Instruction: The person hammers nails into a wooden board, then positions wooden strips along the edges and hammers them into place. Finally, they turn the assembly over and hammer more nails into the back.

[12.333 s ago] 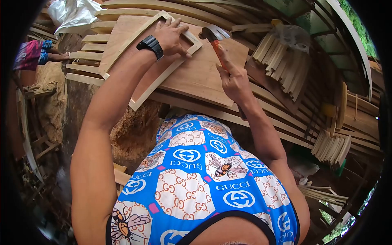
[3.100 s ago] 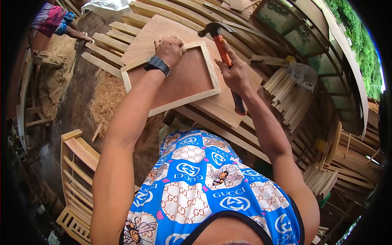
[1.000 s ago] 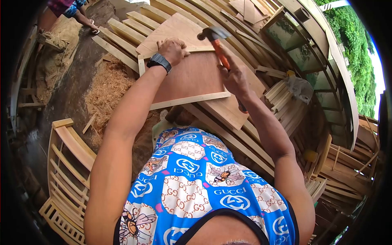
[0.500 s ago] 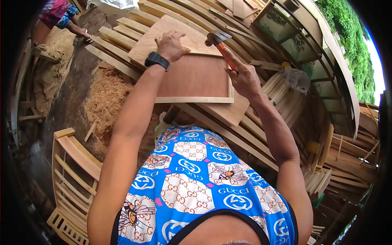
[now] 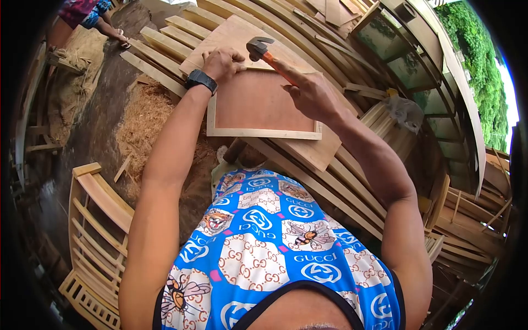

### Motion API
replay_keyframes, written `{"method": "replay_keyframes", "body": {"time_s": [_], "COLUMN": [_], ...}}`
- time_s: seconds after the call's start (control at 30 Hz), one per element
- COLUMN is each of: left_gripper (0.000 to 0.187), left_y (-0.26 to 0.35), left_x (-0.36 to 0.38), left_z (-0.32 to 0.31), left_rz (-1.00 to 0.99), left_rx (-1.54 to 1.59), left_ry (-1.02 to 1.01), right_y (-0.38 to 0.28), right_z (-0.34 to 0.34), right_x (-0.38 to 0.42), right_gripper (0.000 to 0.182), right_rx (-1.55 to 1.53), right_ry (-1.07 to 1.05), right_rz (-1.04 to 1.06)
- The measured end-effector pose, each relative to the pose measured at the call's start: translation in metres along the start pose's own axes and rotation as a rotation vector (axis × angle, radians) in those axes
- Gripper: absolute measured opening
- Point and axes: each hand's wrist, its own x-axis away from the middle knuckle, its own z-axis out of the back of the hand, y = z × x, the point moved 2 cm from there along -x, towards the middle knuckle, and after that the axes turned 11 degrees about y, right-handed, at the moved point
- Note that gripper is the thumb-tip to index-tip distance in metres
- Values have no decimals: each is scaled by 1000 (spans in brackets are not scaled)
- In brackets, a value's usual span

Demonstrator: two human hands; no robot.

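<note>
A reddish-brown wooden panel (image 5: 264,102) edged with pale strips lies on a larger plywood board (image 5: 236,36) over stacked timber. My left hand (image 5: 223,64), with a black watch on the wrist, rests at the panel's far left edge, its fingers bent and pressed down; anything between them is too small to make out. My right hand (image 5: 316,96) is closed round the orange handle of a claw hammer (image 5: 259,48). The dark hammer head is just beyond the panel's far edge, to the right of my left hand.
Long timber strips (image 5: 165,44) fan out under the board. Wood shavings (image 5: 146,124) cover the ground at left. A slatted wooden chair (image 5: 99,220) stands lower left. A person's leg (image 5: 107,27) shows upper left. Framed panels (image 5: 390,47) lean at right.
The hammer and my right hand have moved left, toward my left hand. My left hand has come down lower and its fingers have drawn in.
</note>
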Motion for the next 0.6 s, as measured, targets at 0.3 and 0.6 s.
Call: {"method": "replay_keyframes", "body": {"time_s": [0.3, 0.6], "left_gripper": [28, 29], "left_y": [4, 33], "left_x": [-4, 0], "left_z": [-14, -29], "left_rz": [-83, -102], "left_rx": [-44, -42], "left_ry": [-11, 39], "right_y": [-10, 14], "right_z": [13, 34], "right_x": [-26, -15], "right_gripper": [71, 71], "right_rx": [187, 356], "right_ry": [-70, -130], "right_rz": [86, -33]}}
